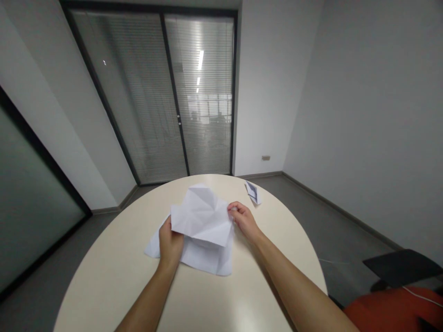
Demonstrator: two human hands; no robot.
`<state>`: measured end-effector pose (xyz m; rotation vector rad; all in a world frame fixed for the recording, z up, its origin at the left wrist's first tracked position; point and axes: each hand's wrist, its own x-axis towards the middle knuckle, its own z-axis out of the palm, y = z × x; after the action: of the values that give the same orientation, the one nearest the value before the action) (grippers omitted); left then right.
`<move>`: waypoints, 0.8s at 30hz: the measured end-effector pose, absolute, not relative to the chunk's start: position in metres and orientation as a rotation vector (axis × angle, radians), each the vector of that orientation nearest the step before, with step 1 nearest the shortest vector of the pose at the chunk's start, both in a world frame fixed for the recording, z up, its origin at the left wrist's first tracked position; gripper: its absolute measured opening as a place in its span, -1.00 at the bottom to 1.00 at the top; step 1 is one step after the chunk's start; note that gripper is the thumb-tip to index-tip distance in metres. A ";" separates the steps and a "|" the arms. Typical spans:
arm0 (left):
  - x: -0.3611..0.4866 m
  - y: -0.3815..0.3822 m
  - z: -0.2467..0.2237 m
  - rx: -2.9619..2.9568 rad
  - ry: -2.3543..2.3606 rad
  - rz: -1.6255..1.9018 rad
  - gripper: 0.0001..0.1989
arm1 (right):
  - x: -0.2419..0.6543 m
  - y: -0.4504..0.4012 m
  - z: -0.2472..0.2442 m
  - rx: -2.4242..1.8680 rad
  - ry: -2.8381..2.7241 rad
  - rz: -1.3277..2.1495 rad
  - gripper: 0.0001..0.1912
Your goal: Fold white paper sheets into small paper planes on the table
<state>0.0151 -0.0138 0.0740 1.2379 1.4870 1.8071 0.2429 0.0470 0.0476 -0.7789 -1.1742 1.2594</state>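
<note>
A creased white sheet of paper [204,216] is held up over the table, its surface marked with fold lines. My left hand [169,243] grips its lower left side, the fingers hidden behind the sheet. At the right edge, my right hand [243,219] pinches the paper between thumb and fingers. Beneath it lies more white paper [207,260], flat on the tabletop; whether both belong to one sheet I cannot tell. A small folded paper piece [253,192] rests near the table's far right edge, apart from both hands.
The round cream table [114,276] fills the lower middle. To the lower right stand a red chair seat [387,311] and a black chair part [404,267]. Glass doors with blinds [204,138] and a grey wall [374,115] lie beyond.
</note>
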 end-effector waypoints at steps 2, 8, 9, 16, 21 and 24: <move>0.014 -0.015 0.074 1.248 1.495 1.797 -0.88 | 0.245 0.044 0.047 -0.734 -1.260 1.276 -0.86; 0.006 -0.004 0.058 1.245 1.667 1.780 -0.74 | 0.254 0.033 0.047 -0.674 -1.525 1.537 -0.76; 0.006 -0.002 0.056 1.237 1.626 1.779 -0.69 | 0.254 0.030 0.049 -0.693 -1.537 1.569 -0.71; 0.014 -0.005 0.063 0.961 1.113 1.712 -0.30 | 0.254 0.024 0.057 -0.656 -1.495 1.622 -0.33; 0.010 -0.011 0.071 0.806 0.928 1.628 -0.24 | 0.255 0.027 0.053 -0.598 -1.453 1.694 -0.29; 0.007 -0.009 0.072 0.736 0.924 1.642 -0.33 | 0.255 0.028 0.051 -0.621 -1.439 1.653 -0.34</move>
<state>0.0066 -0.0095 0.0722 0.7360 0.9238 1.6415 0.2549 0.0281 0.0505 -0.6211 -1.4388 1.6530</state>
